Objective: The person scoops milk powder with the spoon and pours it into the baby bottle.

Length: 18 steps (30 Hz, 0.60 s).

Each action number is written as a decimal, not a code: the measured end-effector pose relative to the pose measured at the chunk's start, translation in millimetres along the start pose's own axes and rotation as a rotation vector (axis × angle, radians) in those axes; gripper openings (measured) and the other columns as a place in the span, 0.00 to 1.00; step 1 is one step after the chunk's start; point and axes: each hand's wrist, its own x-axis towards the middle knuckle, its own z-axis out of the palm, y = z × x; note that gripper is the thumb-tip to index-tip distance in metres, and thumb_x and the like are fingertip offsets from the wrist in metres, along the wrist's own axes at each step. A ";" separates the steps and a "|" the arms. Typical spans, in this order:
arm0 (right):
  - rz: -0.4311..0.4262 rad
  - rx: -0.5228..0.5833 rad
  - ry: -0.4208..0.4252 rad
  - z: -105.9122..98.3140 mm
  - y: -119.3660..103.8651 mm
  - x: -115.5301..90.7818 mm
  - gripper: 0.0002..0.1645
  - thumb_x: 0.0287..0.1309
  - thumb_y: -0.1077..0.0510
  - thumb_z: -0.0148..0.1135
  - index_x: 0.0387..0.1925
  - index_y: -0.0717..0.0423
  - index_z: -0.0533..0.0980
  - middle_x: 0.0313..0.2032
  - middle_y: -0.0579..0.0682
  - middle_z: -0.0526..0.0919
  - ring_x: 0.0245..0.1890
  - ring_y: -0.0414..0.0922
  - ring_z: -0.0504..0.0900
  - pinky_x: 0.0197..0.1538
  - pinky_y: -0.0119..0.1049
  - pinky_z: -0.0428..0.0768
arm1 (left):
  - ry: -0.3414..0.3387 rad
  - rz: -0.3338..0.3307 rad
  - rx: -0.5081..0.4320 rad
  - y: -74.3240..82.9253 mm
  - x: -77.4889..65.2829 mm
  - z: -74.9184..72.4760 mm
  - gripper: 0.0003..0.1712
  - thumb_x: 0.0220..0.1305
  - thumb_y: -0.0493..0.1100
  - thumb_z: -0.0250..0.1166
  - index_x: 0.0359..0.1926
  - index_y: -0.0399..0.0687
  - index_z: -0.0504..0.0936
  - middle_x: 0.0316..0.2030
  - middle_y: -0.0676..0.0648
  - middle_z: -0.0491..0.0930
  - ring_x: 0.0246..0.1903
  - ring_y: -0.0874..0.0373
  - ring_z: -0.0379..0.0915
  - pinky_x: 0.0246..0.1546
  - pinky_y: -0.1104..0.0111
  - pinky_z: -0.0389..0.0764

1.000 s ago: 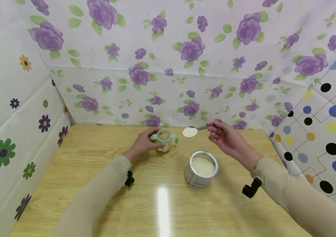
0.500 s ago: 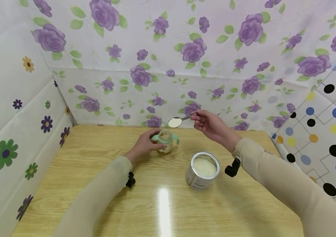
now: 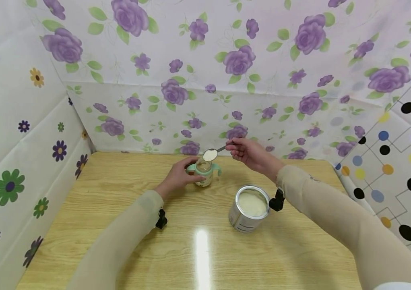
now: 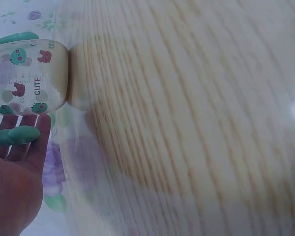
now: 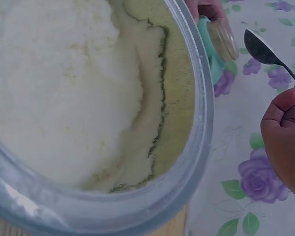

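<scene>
A clear baby bottle [image 3: 205, 179] with a green collar and two green handles stands uncapped near the table's back edge. My left hand [image 3: 179, 176] grips its left side, the thumb across the front; cartoon prints show on the bottle [image 4: 27, 81] in the left wrist view. Between thumb and fingers my right hand [image 3: 251, 155] pinches a dark-handled spoon [image 3: 210, 155]. White powder [image 3: 210, 154] fills the spoon's bowl, which hangs over the bottle's open mouth and partly hides it. The right wrist view shows the spoon [image 5: 261, 49] from below.
An open metal can [image 3: 242, 222] of pale powder stands on the wooden table [image 3: 154, 249], right of the bottle and nearer me. Its silver rim [image 5: 205, 98] looms large in the right wrist view. Flowered cloth [image 3: 136, 117] rises behind the table; patterned sheets flank both sides.
My right hand has carried the loaded spoon leftward from above the can's far side to the bottle's mouth, dipping slightly at the end. The left hand and bottle have stayed put.
</scene>
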 end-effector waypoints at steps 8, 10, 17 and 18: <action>0.040 -0.111 0.027 6.6 8.4 7.8 0.19 0.87 0.56 0.45 0.53 0.64 0.80 0.34 0.45 0.92 0.32 0.38 0.86 0.41 0.30 0.82 | 0.006 -0.006 0.027 0.3 0.1 0.7 0.39 0.59 0.45 0.84 0.70 0.52 0.79 0.62 0.45 0.83 0.59 0.50 0.80 0.60 0.54 0.82; 0.041 -0.125 0.020 7.6 9.5 8.2 0.21 0.87 0.56 0.45 0.59 0.70 0.76 0.35 0.45 0.92 0.32 0.37 0.86 0.42 0.30 0.82 | 0.009 -0.007 0.032 0.3 0.3 1.3 0.39 0.59 0.45 0.84 0.70 0.52 0.80 0.61 0.47 0.83 0.59 0.51 0.80 0.61 0.55 0.82; 0.050 -0.146 0.008 9.6 12.9 10.9 0.21 0.87 0.56 0.45 0.59 0.69 0.77 0.36 0.46 0.92 0.32 0.38 0.86 0.42 0.31 0.83 | 0.019 -0.001 0.023 2.4 0.2 1.3 0.40 0.58 0.44 0.84 0.70 0.51 0.79 0.62 0.46 0.82 0.61 0.48 0.79 0.63 0.52 0.81; 0.054 -0.152 0.006 9.9 13.3 11.2 0.20 0.87 0.56 0.45 0.59 0.68 0.77 0.36 0.45 0.92 0.32 0.38 0.86 0.42 0.31 0.83 | 0.019 -0.002 0.021 2.7 0.0 1.2 0.40 0.58 0.44 0.84 0.70 0.51 0.79 0.62 0.46 0.82 0.61 0.48 0.79 0.63 0.51 0.81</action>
